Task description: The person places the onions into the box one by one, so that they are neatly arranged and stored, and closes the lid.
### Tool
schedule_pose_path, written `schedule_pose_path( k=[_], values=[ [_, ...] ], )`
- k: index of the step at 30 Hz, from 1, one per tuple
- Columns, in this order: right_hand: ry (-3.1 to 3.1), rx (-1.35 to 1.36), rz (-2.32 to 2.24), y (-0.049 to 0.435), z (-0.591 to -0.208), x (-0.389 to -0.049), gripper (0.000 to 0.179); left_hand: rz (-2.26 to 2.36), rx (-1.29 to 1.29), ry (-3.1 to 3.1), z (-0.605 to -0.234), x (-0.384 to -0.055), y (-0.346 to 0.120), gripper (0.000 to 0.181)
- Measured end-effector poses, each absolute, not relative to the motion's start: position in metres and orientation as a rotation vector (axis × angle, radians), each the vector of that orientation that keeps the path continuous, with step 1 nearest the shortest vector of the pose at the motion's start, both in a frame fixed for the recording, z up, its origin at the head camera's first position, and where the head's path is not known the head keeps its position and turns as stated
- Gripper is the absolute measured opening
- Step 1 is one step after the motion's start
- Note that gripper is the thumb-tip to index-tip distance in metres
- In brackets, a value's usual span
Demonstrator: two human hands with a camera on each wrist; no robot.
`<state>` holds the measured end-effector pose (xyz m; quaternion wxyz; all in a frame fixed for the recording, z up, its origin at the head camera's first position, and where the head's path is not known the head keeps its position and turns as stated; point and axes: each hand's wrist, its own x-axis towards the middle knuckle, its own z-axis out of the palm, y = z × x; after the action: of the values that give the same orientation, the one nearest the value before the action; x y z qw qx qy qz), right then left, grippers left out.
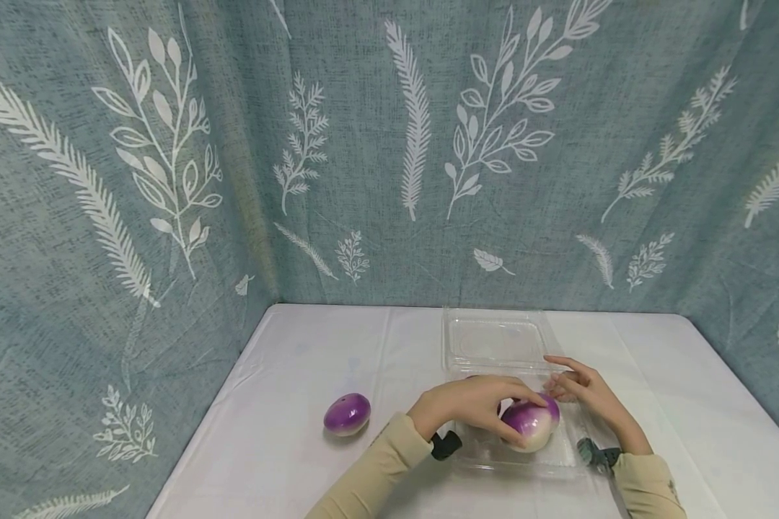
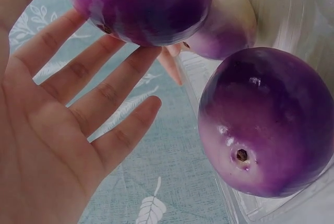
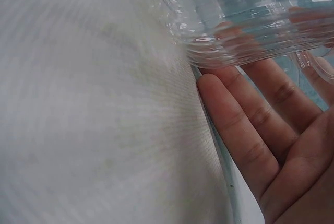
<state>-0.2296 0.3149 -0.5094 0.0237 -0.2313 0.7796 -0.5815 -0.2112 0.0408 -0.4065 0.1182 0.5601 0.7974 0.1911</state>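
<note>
My left hand [image 1: 477, 405] holds a glossy purple-and-white turnip [image 1: 531, 431] over the clear plastic clamshell box [image 1: 519, 468]. In the left wrist view this turnip [image 2: 141, 4] lies against the fingertips, its small brown stem scar facing the palm. Another turnip [image 2: 271, 125] sits inside the box, and a paler one [image 2: 232, 25] shows partly behind the held one. At the box's right side is my right hand [image 1: 591, 400]. Its extended fingers [image 3: 242, 125] are by the clear plastic edge [image 3: 235, 57], partly seen through it; whether they press on it is unclear.
One more purple turnip [image 1: 347, 414] lies on the white tabletop [image 1: 285, 476], left of the box. The clamshell's lid [image 1: 493, 339] lies folded back toward the rear edge. Blue-grey leaf-patterned curtains [image 1: 363, 144] stand behind the table and along its sides.
</note>
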Motion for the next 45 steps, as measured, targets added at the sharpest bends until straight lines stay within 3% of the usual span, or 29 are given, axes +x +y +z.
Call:
schedule_pose_path(
  k=[45],
  values=[
    [2.514, -0.599, -1.723, 0.317, -0.514, -0.230, 0.041, 0.615, 1.583, 2.185, -0.417, -0.221, 0.062, 0.062]
  ],
)
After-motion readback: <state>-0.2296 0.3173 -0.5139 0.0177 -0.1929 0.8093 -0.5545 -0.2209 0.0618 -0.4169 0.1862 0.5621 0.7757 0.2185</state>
